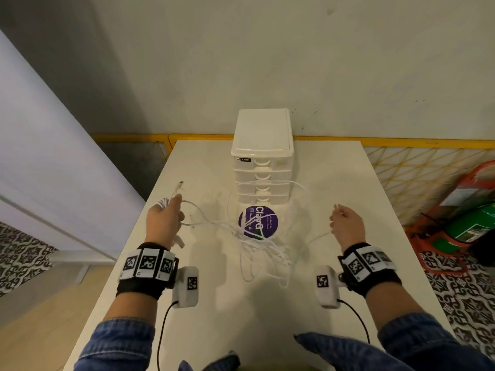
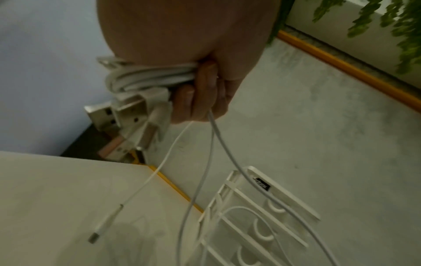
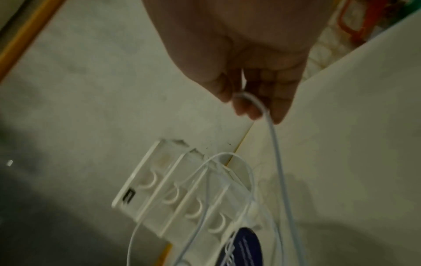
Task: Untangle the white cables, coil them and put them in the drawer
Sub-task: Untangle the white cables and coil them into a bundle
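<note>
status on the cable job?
Left hand grips coiled bundle. Right hand pinches one strand. Tangle remains on table, drawer unit shut.

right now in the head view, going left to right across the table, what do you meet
left hand gripping coiled white cables → round purple sticker under the cable tangle → right hand pinching one strand

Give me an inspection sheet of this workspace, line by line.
Surface: white table, cables spread across the middle.
Job's things: drawer unit at the far edge, all drawers closed.
Clutter: round purple sticker in front of the drawers.
Hands: left hand grips a coiled bundle; right hand pinches one strand.
Cables: white tangle on the table, not yet undone.
Surroundings: yellow wire fence, green cylinder.
</note>
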The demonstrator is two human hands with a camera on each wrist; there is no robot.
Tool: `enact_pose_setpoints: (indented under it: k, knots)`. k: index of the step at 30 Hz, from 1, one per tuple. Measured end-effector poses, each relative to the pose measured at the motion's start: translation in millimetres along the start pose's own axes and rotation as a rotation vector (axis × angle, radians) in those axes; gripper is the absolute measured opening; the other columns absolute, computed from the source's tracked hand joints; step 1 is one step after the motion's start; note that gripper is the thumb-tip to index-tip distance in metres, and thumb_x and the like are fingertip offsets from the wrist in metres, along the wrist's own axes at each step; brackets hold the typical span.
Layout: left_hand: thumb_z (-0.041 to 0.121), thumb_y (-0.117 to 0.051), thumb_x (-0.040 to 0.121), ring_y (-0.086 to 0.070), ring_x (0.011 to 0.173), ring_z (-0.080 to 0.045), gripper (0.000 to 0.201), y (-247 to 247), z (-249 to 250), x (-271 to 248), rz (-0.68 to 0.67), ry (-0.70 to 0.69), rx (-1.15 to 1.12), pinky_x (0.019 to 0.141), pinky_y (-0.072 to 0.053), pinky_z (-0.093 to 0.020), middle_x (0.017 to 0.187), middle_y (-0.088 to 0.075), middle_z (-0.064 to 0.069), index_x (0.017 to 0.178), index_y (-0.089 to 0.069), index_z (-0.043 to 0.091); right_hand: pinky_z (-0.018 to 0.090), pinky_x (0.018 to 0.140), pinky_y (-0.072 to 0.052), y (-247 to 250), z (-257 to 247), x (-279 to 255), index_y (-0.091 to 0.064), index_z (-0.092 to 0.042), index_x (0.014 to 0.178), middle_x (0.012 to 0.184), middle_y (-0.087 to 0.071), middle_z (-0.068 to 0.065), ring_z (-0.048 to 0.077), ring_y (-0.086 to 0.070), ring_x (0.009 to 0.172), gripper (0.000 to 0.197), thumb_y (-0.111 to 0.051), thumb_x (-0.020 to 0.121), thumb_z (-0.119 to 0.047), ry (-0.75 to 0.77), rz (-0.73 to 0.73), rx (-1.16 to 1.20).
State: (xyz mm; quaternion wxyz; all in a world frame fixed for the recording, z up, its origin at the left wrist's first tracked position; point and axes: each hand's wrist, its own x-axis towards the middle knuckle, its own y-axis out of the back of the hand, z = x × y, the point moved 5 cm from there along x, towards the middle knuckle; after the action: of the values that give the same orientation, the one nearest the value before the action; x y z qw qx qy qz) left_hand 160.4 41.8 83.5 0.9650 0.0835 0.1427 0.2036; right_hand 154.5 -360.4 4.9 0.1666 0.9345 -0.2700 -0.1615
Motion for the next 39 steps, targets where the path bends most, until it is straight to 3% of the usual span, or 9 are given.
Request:
enact_pose_setpoints:
  k: [3, 5, 7, 9, 17, 25, 30, 34, 39]
  knots:
    - [0.027, -0.056, 0.093, -0.037, 0.047, -0.014, 0.025, -24.1, 13.7, -15.1, -0.109, -0.048, -0.054, 0.049, -0.032, -0.026, 0.059, -0.048, -0.002, 0.073, -0.050, 0.014, 0.038, 0.107, -0.031, -16.0, -29.2, -32.9, -0.039, -0.008, 0.139, 0.138, -0.043, 0.016, 0.031, -0.040, 0.127, 0.051, -0.052, 0.092, -0.024, 0.377, 0.052, -0.302]
    - [0.024, -0.055, 0.094, -0.034, 0.043, -0.012, 0.030, -37.1, 22.3, -23.3, -0.167, -0.090, -0.081, 0.045, -0.029, -0.024, 0.055, -0.045, -0.002, 0.067, -0.046, 0.015, 0.034, 0.109, -0.030, -39.7, -58.8, -68.9, -0.041, -0.015, 0.139, 0.140, -0.045, 0.007, 0.021, -0.040, 0.129, 0.053, -0.056, 0.091, -0.032, 0.680, -0.186, -0.307]
    - [0.024, -0.055, 0.094, -0.034, 0.040, -0.010, 0.033, -42.9, 28.2, -26.8, -0.184, -0.117, -0.097, 0.043, -0.029, -0.021, 0.052, -0.044, 0.001, 0.064, -0.044, 0.016, 0.031, 0.110, -0.027, -73.3, -53.2, -95.6, -0.041, -0.024, 0.139, 0.141, -0.042, -0.006, 0.010, -0.036, 0.129, 0.065, -0.062, 0.083, -0.048, 0.586, -0.683, -0.424]
    - [0.025, -0.055, 0.095, -0.034, 0.039, -0.006, 0.034, -41.3, 32.1, -26.3, -0.177, -0.129, -0.129, 0.041, -0.030, -0.018, 0.047, -0.042, 0.006, 0.064, -0.043, 0.017, 0.031, 0.108, -0.029, -90.4, -28.7, -107.4, -0.050, -0.021, 0.132, 0.131, -0.047, -0.012, 0.008, -0.041, 0.124, 0.068, -0.067, 0.076, -0.054, 0.487, -0.908, -0.619]
    - [0.027, -0.055, 0.094, -0.043, 0.052, -0.008, 0.019, -4.4, 25.4, -14.5, 0.031, -0.087, -0.275, 0.048, -0.035, -0.019, 0.064, -0.046, 0.001, 0.081, -0.048, 0.016, 0.023, 0.079, -0.045, -61.0, -26.3, -71.4, -0.071, -0.015, 0.102, 0.096, -0.068, 0.000, 0.014, -0.061, 0.085, 0.017, -0.063, 0.087, -0.019, 0.592, -0.543, -0.354]
    - [0.029, -0.056, 0.094, -0.043, 0.053, -0.009, 0.020, -0.2, 24.3, -8.0, 0.061, -0.091, -0.254, 0.048, -0.036, -0.018, 0.065, -0.046, -0.001, 0.085, -0.047, 0.014, 0.021, 0.048, -0.047, -0.3, -6.9, -22.6, -0.070, -0.004, 0.089, 0.068, -0.063, 0.010, 0.018, -0.059, 0.052, 0.011, -0.059, 0.087, -0.005, 0.164, -0.161, 0.153]
    - [0.033, -0.054, 0.095, -0.039, 0.046, -0.011, 0.030, -14.0, 28.2, -13.2, -0.122, -0.061, -0.106, 0.049, -0.033, -0.022, 0.057, -0.051, -0.002, 0.071, -0.049, 0.015, 0.026, 0.074, -0.052, -9.6, -1.4, -27.7, -0.068, -0.012, 0.111, 0.096, -0.071, 0.006, 0.015, -0.068, 0.078, 0.026, -0.063, 0.088, -0.023, 0.201, -0.426, -0.253]
    - [0.044, -0.049, 0.095, -0.036, 0.044, -0.011, 0.041, -25.8, 35.9, -21.2, -0.278, -0.133, 0.108, 0.044, -0.032, -0.019, 0.070, -0.072, -0.004, 0.088, -0.058, 0.005, 0.036, 0.097, -0.047, -11.0, -36.0, -39.4, -0.056, -0.014, 0.126, 0.122, -0.062, 0.009, 0.020, -0.060, 0.107, 0.034, -0.054, 0.093, -0.019, 0.286, -0.414, -0.126]
    - [0.052, -0.049, 0.092, -0.034, 0.048, -0.015, 0.053, -52.0, 47.6, -40.9, -0.455, -0.170, 0.263, 0.047, -0.029, -0.023, 0.079, -0.074, -0.009, 0.090, -0.065, 0.002, 0.021, 0.104, -0.035, -37.9, -111.7, -87.8, -0.036, -0.022, 0.142, 0.138, -0.044, -0.005, 0.004, -0.042, 0.124, 0.076, -0.071, 0.077, -0.039, 0.656, -0.484, -0.123]
